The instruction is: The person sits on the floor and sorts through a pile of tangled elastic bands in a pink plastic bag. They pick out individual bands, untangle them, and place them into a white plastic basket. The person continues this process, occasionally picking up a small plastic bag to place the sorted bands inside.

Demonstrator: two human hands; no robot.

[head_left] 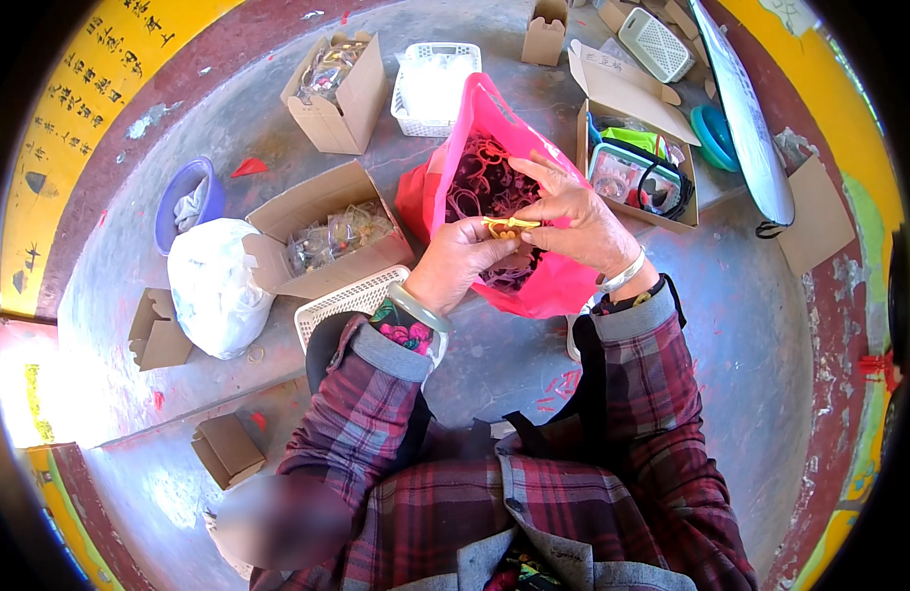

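Columns of black handwritten characters (91,87) on the yellow wall (41,222) at ten o'clock, small dark handwriting (613,61) on a cardboard box flap (627,89) at one o'clock

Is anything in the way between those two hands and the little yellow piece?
Nothing visible is. The fingertips of the left hand and the right hand are right on the little yellow piece, with nothing seen in between. The open pink bag shows behind it, not in front.

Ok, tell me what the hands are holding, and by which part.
A small yellow item: the left hand pinches its left end, the right hand its right end.
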